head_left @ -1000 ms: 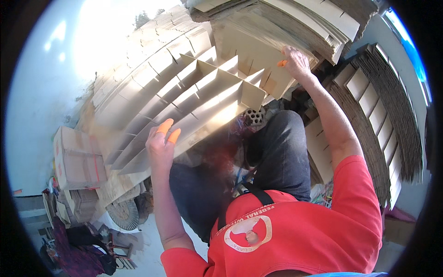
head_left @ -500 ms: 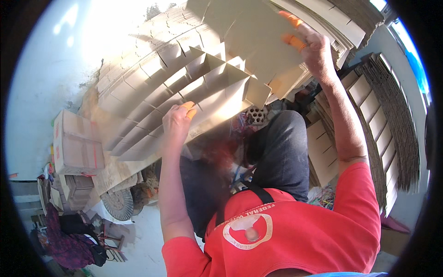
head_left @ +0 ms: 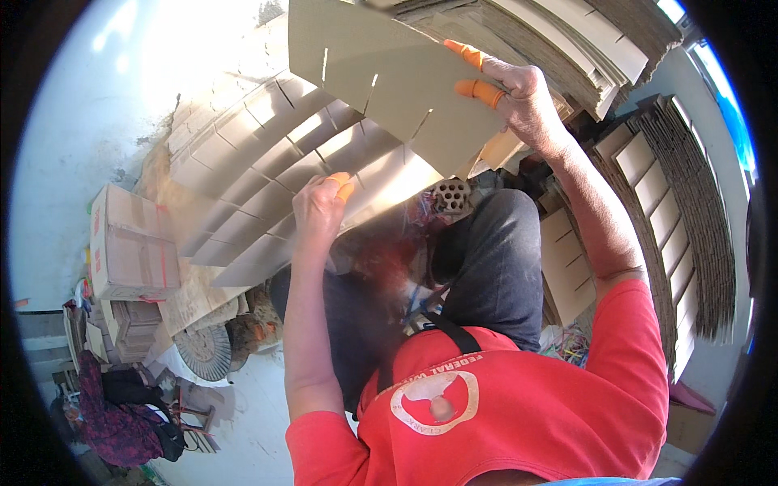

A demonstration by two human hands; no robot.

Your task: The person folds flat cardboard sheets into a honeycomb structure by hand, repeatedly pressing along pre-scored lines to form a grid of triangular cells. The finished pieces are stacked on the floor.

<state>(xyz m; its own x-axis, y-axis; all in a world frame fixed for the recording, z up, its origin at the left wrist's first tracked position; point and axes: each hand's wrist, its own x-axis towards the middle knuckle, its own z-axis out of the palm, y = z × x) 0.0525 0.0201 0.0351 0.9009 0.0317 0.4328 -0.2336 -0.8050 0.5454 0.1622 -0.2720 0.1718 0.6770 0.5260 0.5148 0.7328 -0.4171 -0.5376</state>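
My left hand [head_left: 321,204], with orange covers on its fingertips, is closed on the near edge of a row of slotted cardboard strips [head_left: 279,166]. The strips stand side by side on a wooden board, leaning over, with slots along them. My right hand [head_left: 523,101], also in orange finger covers, grips the right end of a flat cardboard divider sheet [head_left: 389,73]. Three slots open toward the sheet's lower edge. It hangs tilted above the right part of the strips and hides what lies behind it. The right thumb is mostly hidden.
Stacked cardboard sheets [head_left: 559,40] lie at the far right, and more slotted stacks [head_left: 685,202] stand at my right. A taped carton [head_left: 134,243] sits left of the board [head_left: 207,300]. A perforated brick [head_left: 451,197] is beyond my knees. A person in dark patterned clothing [head_left: 121,421] is at lower left.
My right hand has moved left and slightly down, bringing the slotted sheet over the strips. The crossed pieces seen standing at the right end no longer show. My left hand has barely shifted.
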